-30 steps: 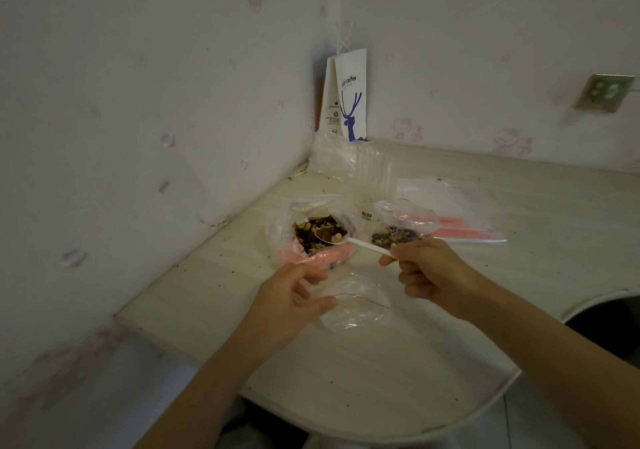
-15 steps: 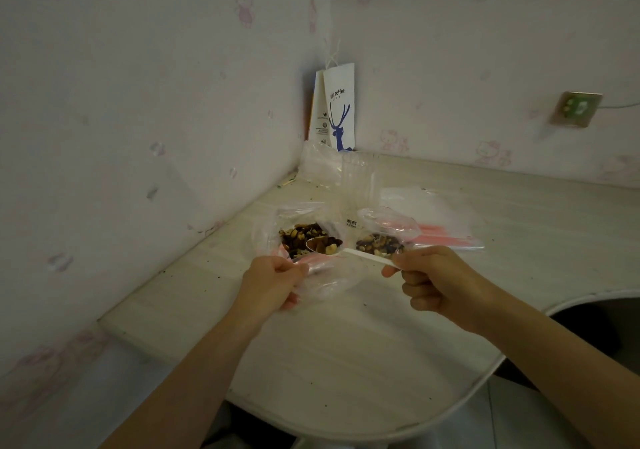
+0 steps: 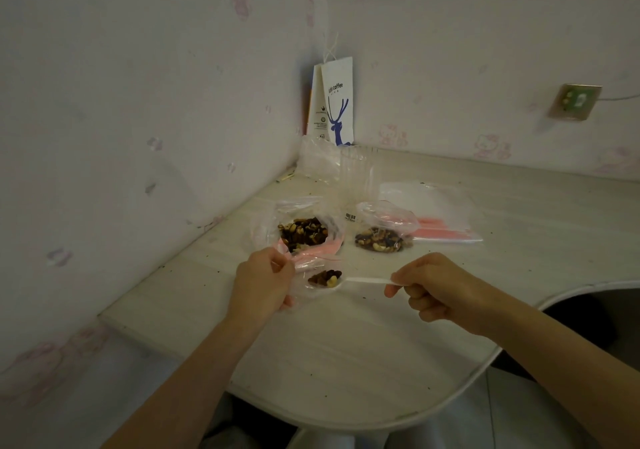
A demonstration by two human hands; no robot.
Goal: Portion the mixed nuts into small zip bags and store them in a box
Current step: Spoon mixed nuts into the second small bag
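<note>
My left hand [image 3: 265, 284] grips the mouth of a small clear zip bag [image 3: 311, 266] with a red strip. My right hand [image 3: 433, 287] pinches the handle of a white plastic spoon [image 3: 360, 280]. The spoon's bowl holds a scoop of mixed nuts [image 3: 325, 278] at the bag's mouth. Behind, a large open bag of mixed nuts [image 3: 303, 232] lies on the desk [image 3: 346, 351]. To its right lies a small zip bag filled with nuts [image 3: 381, 237].
A stack of empty zip bags [image 3: 436, 213] with red strips lies at the right. A clear plastic container [image 3: 356, 171] and crumpled plastic stand near the corner. A white paper bag [image 3: 334, 102] with a blue deer leans against the wall. The desk edge curves in at the right.
The spoon has come out of the large nut bag, loaded, and moved toward me to the small bag's mouth. My left hand has drawn the small bag nearer.
</note>
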